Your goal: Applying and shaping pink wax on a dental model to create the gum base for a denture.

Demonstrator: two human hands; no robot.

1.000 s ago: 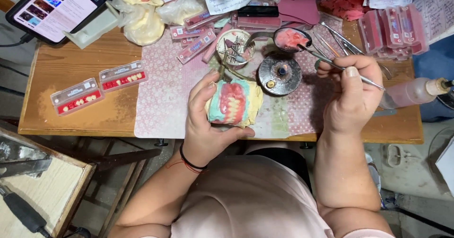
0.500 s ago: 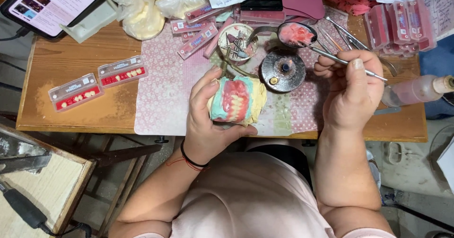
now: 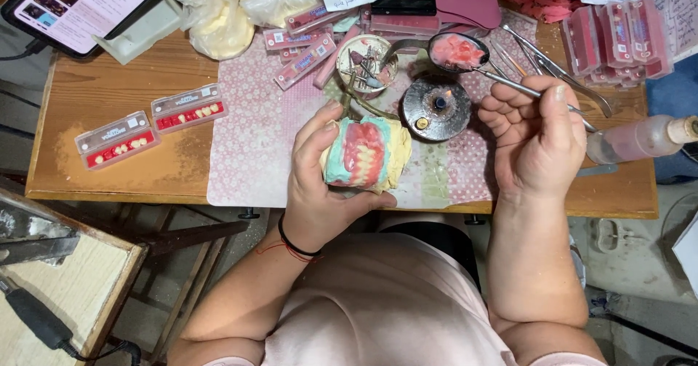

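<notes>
The left hand [image 3: 320,184] is curling around a dental model [image 3: 363,154], fingers over its left side and thumb beneath, and is holding it up over the front edge of the desk [image 3: 131,170], above the pale patterned mat [image 3: 251,141]. The model is showing a pale yellowish stone base, a band of blue-green material, pink wax gums and a row of whitish teeth facing the camera. The right hand [image 3: 538,137] is closing in a loose fist, pinching a thin metal instrument [image 3: 502,79] between thumb and fingers; the instrument's tip is reaching to a small dish of pink wax [image 3: 456,50] near the desk's back edge. A round dark burner [image 3: 436,107] is standing between the two hands. Two flat trays of teeth [image 3: 149,126] are lying toward the desk's left edge.
</notes>
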